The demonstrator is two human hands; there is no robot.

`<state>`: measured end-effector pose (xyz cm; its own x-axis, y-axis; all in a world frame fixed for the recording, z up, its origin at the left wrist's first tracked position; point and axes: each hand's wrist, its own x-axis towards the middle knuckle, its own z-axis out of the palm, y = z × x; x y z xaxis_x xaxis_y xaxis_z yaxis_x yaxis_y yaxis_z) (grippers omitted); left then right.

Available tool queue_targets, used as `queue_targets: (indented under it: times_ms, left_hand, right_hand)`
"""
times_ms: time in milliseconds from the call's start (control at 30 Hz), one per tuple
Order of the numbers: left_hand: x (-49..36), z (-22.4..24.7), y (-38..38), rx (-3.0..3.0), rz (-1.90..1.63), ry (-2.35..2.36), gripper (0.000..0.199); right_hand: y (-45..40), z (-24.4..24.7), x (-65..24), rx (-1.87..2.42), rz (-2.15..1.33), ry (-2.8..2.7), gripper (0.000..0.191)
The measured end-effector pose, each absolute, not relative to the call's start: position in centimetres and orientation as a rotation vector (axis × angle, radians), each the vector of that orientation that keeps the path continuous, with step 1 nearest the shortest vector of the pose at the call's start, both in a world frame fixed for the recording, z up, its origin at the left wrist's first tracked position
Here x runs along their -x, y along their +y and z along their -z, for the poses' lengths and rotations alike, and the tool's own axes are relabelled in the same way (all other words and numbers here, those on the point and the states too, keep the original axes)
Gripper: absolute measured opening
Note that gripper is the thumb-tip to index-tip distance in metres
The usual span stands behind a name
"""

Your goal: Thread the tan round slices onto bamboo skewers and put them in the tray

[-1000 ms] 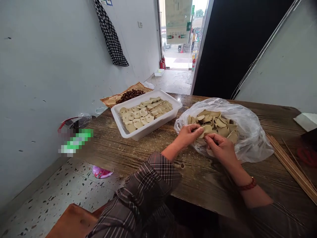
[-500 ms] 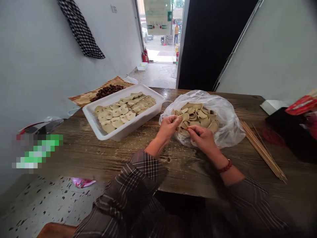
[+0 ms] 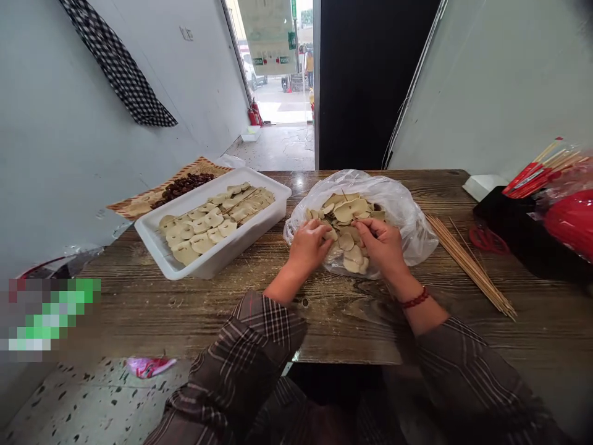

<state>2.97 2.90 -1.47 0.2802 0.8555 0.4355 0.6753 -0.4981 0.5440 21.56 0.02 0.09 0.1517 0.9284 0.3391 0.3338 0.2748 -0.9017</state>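
Many sticks (image 3: 471,269) beside plastic bag (image 3: 410,213), white tray (image 3: 227,252) left, patterned paper (image 3: 132,204) beyond

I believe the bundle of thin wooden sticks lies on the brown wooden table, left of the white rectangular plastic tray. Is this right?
The side is wrong: in the head view, the bundle of thin wooden sticks lies on the brown wooden table, right of the white rectangular plastic tray.

Left hand (image 3: 307,246) arches, back upward; right hand (image 3: 385,246) angles inward, fingers (image 3: 378,225) curled.
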Motion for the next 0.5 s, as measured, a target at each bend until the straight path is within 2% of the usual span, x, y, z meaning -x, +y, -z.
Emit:
queue_targets:
  times_ms: [100, 200, 367, 500]
  left_hand:
    - [-3.5, 1.7, 2.7, -2.458, -0.855, 1.499, 0.017]
    - [-3.8, 1.8, 2.8, -2.470, -0.841, 1.546, 0.012]
    - [-3.7, 1.8, 3.3, -2.235, -1.068, 1.464, 0.017]
    - [-2.8, 1.7, 3.8, -1.682, -1.370, 1.312, 0.014]
  right_hand:
    - [0.0, 0.1, -21.3, 1.249, -0.666, -1.444, 0.032]
    - [-0.1, 0.4, -21.1, 1.230, -0.678, -1.470, 0.032]
    - [-0.2, 0.6, -20.9, 1.251, -0.673, -1.485, 0.034]
    - [-0.3, 0.5, -20.9, 1.256, -0.683, -1.473, 0.034]
